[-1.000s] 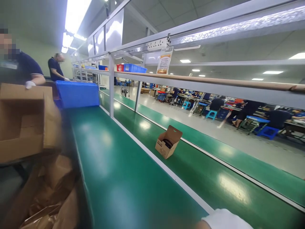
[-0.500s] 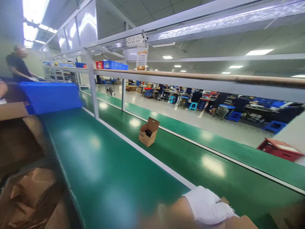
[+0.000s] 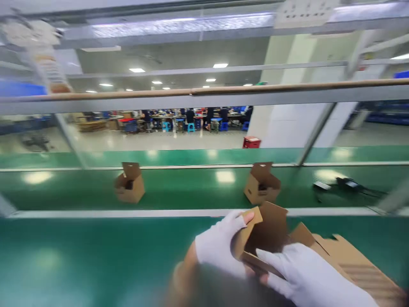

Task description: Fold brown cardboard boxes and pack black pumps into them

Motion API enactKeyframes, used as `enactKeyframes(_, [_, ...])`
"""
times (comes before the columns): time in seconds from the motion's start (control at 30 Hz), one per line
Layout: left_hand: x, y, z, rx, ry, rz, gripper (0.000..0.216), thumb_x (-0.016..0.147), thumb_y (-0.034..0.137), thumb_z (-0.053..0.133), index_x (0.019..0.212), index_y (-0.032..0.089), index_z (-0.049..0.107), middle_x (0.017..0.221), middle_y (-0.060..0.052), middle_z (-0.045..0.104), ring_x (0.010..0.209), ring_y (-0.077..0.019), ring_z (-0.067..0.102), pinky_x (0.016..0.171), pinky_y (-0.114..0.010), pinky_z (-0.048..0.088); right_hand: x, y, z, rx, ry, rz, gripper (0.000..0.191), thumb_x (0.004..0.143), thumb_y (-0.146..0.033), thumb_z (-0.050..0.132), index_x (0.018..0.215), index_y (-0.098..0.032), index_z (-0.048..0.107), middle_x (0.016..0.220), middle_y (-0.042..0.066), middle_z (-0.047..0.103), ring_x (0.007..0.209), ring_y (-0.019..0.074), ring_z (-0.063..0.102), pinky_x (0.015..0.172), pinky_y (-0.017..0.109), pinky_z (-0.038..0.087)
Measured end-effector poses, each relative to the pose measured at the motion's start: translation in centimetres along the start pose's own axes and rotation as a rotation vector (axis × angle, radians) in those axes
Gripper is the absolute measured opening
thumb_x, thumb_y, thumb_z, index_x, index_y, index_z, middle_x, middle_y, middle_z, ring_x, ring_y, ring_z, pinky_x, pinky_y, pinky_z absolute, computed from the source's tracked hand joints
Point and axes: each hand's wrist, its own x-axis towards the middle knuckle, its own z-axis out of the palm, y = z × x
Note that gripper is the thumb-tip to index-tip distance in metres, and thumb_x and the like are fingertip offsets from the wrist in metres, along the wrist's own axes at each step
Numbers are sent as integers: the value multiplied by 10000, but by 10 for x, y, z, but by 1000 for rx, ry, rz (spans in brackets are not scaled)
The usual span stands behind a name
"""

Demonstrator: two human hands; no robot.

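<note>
Both my hands wear white gloves with bare fingertips and are closed round one open cardboard box (image 3: 268, 226) above the near green belt. My left hand (image 3: 223, 243) grips the box's left side, thumb over the top edge. On the near wall and right side, my right hand (image 3: 297, 268) holds with its fingers at the rim. The box's flaps stand up and its inside looks brown and bare. Flat cardboard pieces (image 3: 361, 264) lie under and beside my right hand. Some of the picture is blurred by motion.
On the far belt stand two open boxes, a left one (image 3: 136, 189) and a right one (image 3: 255, 189), each with something dark inside. Black cables with plugs (image 3: 348, 184) lie farther right. A metal rail (image 3: 191, 102) crosses above; posts rise behind the belt.
The view has swung right. Both hands and the cardboard box between them are now in full sight; before, only one gloved hand showed at the bottom edge.
</note>
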Motion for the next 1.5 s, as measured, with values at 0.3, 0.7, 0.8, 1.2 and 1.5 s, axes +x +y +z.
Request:
enactKeyframes(0.3, [5,5,11,-33,197,94,605,461,379,736,1001,208,522,1317,-113,291,1095,-301,457,912,-449,410,-27,40,-19,600,699,835,323,906,-387,466,1186,-241,535,1156,63,619,1106,217,549,1019,406,377])
enactKeyframes(0.7, [12,4,15,-67,117,349,508,518,450,686,922,208,496,1238,-131,405,1112,-326,454,929,-491,391,-16,25,21,1667,-73,740,538,766,-367,651,1253,-192,504,1298,97,527,1174,277,498,1018,444,380])
enactKeyframes(0.8, [10,4,14,-156,155,400,506,534,463,688,926,223,475,1029,-84,491,992,-280,490,845,-462,439,-19,45,7,1620,-222,600,671,708,-402,679,1309,-197,461,1384,94,435,1249,276,419,1045,421,343])
enactKeyframes(1.2, [9,7,18,-59,12,261,506,478,530,711,844,233,526,964,-91,549,1001,-331,480,842,-502,432,35,2,-40,439,-605,535,350,677,-362,618,1007,-249,597,806,8,673,700,230,622,508,251,362])
enactKeyframes(1.5, [9,5,5,-225,150,309,579,551,477,690,1025,189,524,995,-80,514,1011,-292,483,899,-439,408,6,9,-40,118,-228,450,419,821,-359,526,1217,-226,497,972,62,679,827,247,644,655,331,476])
